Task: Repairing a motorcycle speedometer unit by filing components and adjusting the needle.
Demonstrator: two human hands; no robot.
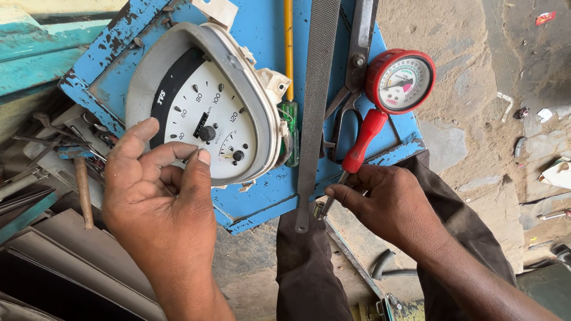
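A white speedometer dial (208,113) in a cream housing lies on a worn blue metal surface (262,196). My left hand (157,202) rests at the dial's lower left edge. Its thumb and forefinger are pinched together on the dial face, and I cannot tell if anything small is between them. My right hand (386,205) grips the metal shaft of a red-handled screwdriver (363,142), whose handle points up towards a red round pressure gauge (401,80). A long flat file (315,101) lies between the two hands.
Metal snips (355,65) and a green-handled screwdriver with a yellow shaft (289,119) lie on the blue surface. A hammer (82,187) and other tools sit in a tray at left. My dark trouser legs (309,273) are below, with a stony floor (476,137) at right.
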